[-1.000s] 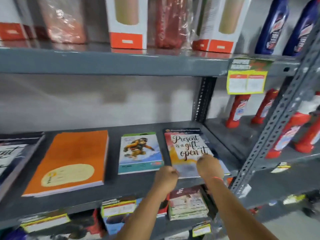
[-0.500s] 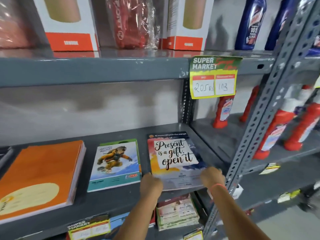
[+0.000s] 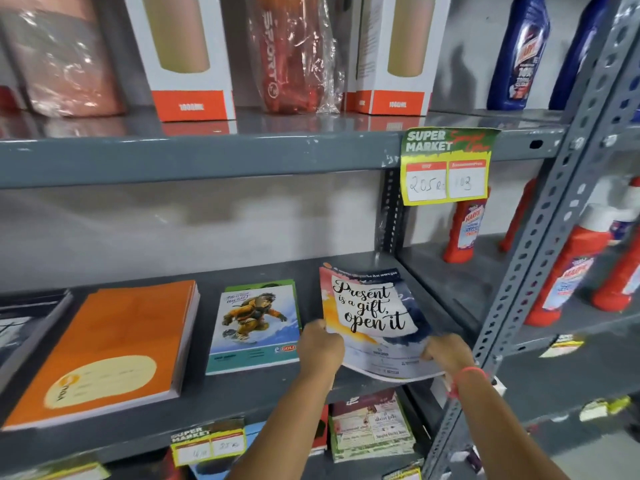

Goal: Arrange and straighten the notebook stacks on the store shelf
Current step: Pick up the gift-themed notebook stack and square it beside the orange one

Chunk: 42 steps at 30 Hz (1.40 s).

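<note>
A "Present is a gift, open it" notebook stack [image 3: 370, 313] lies at the right end of the grey middle shelf [image 3: 263, 386], its near edge lifted past the shelf front. My left hand [image 3: 320, 344] grips its near left edge. My right hand [image 3: 446, 351] grips its near right corner. To the left lie a snowboarder notebook stack [image 3: 256, 327], a thick orange notebook stack [image 3: 110, 348] and a dark notebook stack [image 3: 24, 323] cut off by the frame edge.
A perforated grey upright [image 3: 540, 244] stands just right of my right hand. Red bottles [image 3: 568, 278] fill the neighbouring shelf. A price tag [image 3: 446, 168] hangs from the upper shelf, which holds boxed bottles [image 3: 187, 57]. More notebooks [image 3: 370, 427] lie on the shelf below.
The view has shifted right and closer. My right hand slid from the top of the cover to its near right corner, and the stack's near edge now lifts off the shelf.
</note>
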Each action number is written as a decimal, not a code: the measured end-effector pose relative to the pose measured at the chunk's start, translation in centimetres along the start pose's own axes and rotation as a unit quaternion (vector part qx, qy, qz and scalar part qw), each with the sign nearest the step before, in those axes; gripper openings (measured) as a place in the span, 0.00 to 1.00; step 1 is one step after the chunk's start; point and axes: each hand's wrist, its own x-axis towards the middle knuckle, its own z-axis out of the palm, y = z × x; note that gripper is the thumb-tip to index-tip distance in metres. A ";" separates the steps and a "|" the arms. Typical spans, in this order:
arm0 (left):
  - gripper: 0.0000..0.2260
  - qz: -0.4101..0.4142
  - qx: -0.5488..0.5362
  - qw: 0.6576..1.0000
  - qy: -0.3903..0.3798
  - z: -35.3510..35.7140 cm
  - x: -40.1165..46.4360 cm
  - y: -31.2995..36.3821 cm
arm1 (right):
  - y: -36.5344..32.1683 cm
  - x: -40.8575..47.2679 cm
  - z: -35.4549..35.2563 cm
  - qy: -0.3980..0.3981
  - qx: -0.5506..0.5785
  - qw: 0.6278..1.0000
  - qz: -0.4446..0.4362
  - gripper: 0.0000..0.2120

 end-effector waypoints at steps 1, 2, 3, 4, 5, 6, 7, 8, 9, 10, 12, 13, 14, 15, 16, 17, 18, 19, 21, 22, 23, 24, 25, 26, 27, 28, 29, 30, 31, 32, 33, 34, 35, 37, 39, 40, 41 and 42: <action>0.09 0.002 -0.004 1.000 0.006 -0.5 -0.3 0.1 | -0.5 -0.4 0.0 0.001 0.003 1.000 0.000 0.14; 0.09 0.006 -0.012 1.000 0.012 -1.1 -0.4 0.2 | -1.1 -0.7 0.1 -0.003 0.004 1.000 -0.004 0.13; 0.10 0.013 -0.024 0.999 0.019 -2.0 -0.4 0.0 | -1.9 -1.1 0.4 -0.002 0.010 1.000 -0.013 0.13; 0.11 0.020 -0.034 0.999 0.022 -2.8 -0.3 -0.1 | -2.6 -1.6 0.7 0.006 0.022 0.999 -0.024 0.13; 0.12 0.026 -0.047 0.998 0.034 -4.2 -0.2 -0.3 | -3.5 -2.2 1.3 0.014 0.034 0.999 -0.040 0.12; 0.13 0.034 -0.055 0.997 0.042 -5.6 -0.1 -0.4 | -4.4 -2.9 2.0 0.019 0.047 0.997 -0.055 0.11; 0.14 0.050 -0.059 0.996 0.050 -7.2 -0.2 -0.4 | -5.2 -3.8 2.5 0.017 0.063 0.995 -0.070 0.09; 0.15 0.068 -0.059 0.994 0.064 -8.9 -0.2 -0.4 | -6.2 -4.9 3.2 0.010 0.082 0.993 -0.087 0.07; 0.15 0.076 -0.063 0.991 0.086 -11.2 -0.4 -0.6 | -7.5 -6.3 4.2 -0.005 0.093 0.990 -0.109 0.06; 0.15 0.074 -0.071 0.989 0.111 -14.2 -0.6 -1.0 | -9.0 -7.8 5.8 -0.023 0.098 0.986 -0.133 0.06; 0.13 0.072 -0.073 0.985 0.136 -19.2 -0.6 -2.1 | -11.5 -10.5 8.4 -0.055 0.115 0.976 -0.177 0.08; 0.10 0.072 -0.068 0.983 0.153 -22.4 -0.8 -2.9 | -13.0 -12.5 10.3 -0.074 0.123 0.970 -0.195 0.08; 0.10 0.066 -0.068 0.982 0.166 -25.2 -0.9 -3.8 | -14.4 -14.4 11.8 -0.088 0.129 0.965 -0.213 0.08; 0.12 0.061 -0.070 0.979 0.181 -28.4 -1.0 -5.0 | -15.9 -16.6 13.9 -0.100 0.128 0.959 -0.233 0.09; 0.14 0.061 -0.075 0.976 0.193 -31.1 -1.2 -6.1 | -17.3 -18.6 15.7 -0.109 0.128 0.954 -0.249 0.12; 0.14 0.059 -0.085 0.973 0.204 -33.7 -1.5 -7.3 | -18.5 -20.7 17.4 -0.116 0.127 0.949 -0.263 0.14; 0.14 0.061 -0.088 0.970 0.217 -36.9 -1.8 -8.6 | -19.7 -22.8 19.7 -0.126 0.135 0.945 -0.271 0.14; 0.15 0.061 -0.092 0.969 0.221 -39.5 -2.2 -9.6 | -20.7 -24.6 21.7 -0.133 0.145 0.941 -0.277 0.12; 0.15 0.065 -0.083 0.967 0.233 -45.2 -2.6 -11.9 | -22.7 -28.3 26.5 -0.156 0.179 0.933 -0.271 0.08; 0.16 0.059 -0.083 0.964 0.245 -47.2 -2.6 -12.9 | -23.2 -29.6 28.3 -0.169 0.192 0.930 -0.265 0.08; 0.16 0.052 -0.084 0.961 0.260 -49.7 -2.8 -14.0 | -23.8 -31.4 30.5 -0.183 0.198 0.927 -0.260 0.09; 0.16 0.046 -0.084 0.960 0.262 -51.6 -2.7 -15.2 | -24.2 -32.7 32.3 -0.186 0.203 0.927 -0.256 0.09; 0.14 0.037 -0.080 0.962 0.258 -53.6 -2.6 -16.4 | -24.7 -34.1 34.1 -0.188 0.204 0.927 -0.254 0.11; 0.13 0.033 -0.075 0.965 0.249 -55.0 -2.6 -17.3 | -25.0 -35.0 35.5 -0.191 0.205 0.926 -0.252 0.12; 0.11 0.030 -0.072 0.968 0.236 -55.9 -2.4 -18.2 | -25.2 -35.7 36.7 -0.195 0.203 0.925 -0.253 0.12; 0.12 0.029 -0.068 0.971 0.229 -56.9 -2.2 -19.1 | -25.4 -36.1 38.1 -0.197 0.200 0.927 -0.251 0.11; 0.14 0.025 -0.061 0.973 0.222 -57.5 -1.8 -19.7 | -25.4 -36.3 39.2 -0.197 0.198 0.928 -0.248 0.10; 0.18 0.021 -0.054 0.973 0.222 -58.0 -1.4 -20.6 | -25.4 -36.5 40.4 -0.194 0.193 0.930 -0.245 0.10; 0.20 0.022 -0.043 0.975 0.219 -58.4 -1.1 -21.1 | -25.4 -36.5 41.0 -0.192 0.188 0.933 -0.241 0.10; 0.22 0.023 -0.029 0.977 0.210 -58.8 -0.5 -21.5 | -25.4 -36.5 41.7 -0.189 0.187 0.935 -0.237 0.10; 0.22 0.021 -0.020 0.980 0.199 -59.2 0.2 -22.2 | -25.5 -36.4 42.4 -0.186 0.186 0.937 -0.231 0.11; 0.22 0.022 -0.008 0.982 0.189 -59.5 0.9 -22.7 | -25.6 -36.1 43.0 -0.183 0.188 0.938 -0.225 0.11; 0.22 0.020 0.006 0.984 0.177 -59.7 1.3 -23.0 | -25.5 -35.8 43.4 -0.181 0.189 0.939 -0.221 0.12; 0.22 0.014 0.035 0.987 0.154 -59.9 2.2 -23.9 | -25.1 -34.8 44.5 -0.188 0.209 0.937 -0.205 0.13; 0.21 0.007 0.049 0.989 0.142 -60.0 3.2 -25.5 | -24.4 -34.1 45.3 -0.211 0.221 0.934 -0.185 0.14; 0.20 -0.001 0.054 0.989 0.136 -59.9 3.4 -25.9 | -24.0 -33.6 45.7 -0.221 0.215 0.936 -0.172 0.15; 0.20 -0.012 0.055 0.990 0.129 -59.9 3.4 -26.1 | -23.5 -33.2 46.0 -0.227 0.205 0.938 -0.165 0.15; 0.19 -0.020 0.061 0.991 0.117 -59.9 3.0 -26.0 | -23.2 -32.8 46.2 -0.223 0.196 0.940 -0.167 0.17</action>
